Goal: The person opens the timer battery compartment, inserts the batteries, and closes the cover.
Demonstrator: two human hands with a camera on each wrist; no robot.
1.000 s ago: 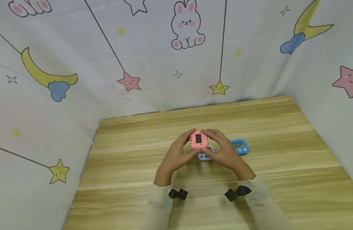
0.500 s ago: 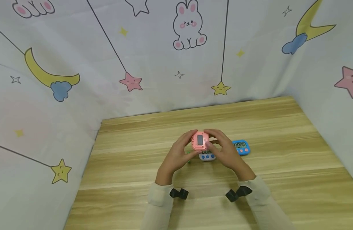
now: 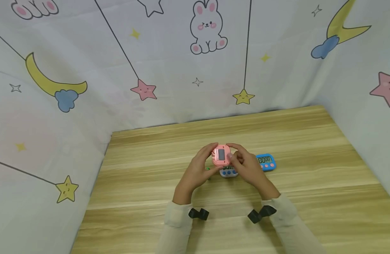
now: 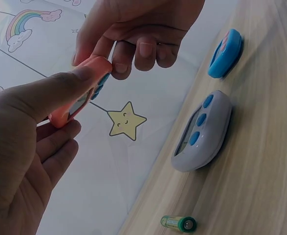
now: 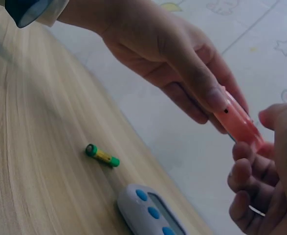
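A pink digital timer (image 3: 221,155) is held up above the table, its back with a grey rectangle facing the head camera. My left hand (image 3: 196,168) grips its left side, thumb at the lower edge and fingers at the upper edge. On the right side, my right hand (image 3: 248,167) has its thumb on the timer's back and its index finger at the upper corner; its other fingers are curled. In the left wrist view, dark buttons show on the front of the pink timer (image 4: 84,90). A white timer with blue buttons (image 4: 203,129) lies below, partly hidden in the head view.
A blue timer with pink buttons (image 3: 266,162) lies right of the white one, beside my right hand. A green and yellow battery (image 5: 103,155) lies on the wooden table (image 3: 144,183), left of the white timer. A patterned cloth (image 3: 169,60) hangs behind the table.
My right thumb has moved from the timer's lower edge up onto its back, and the other right fingers have curled in. The timer has tilted slightly; my left hand keeps its grip.
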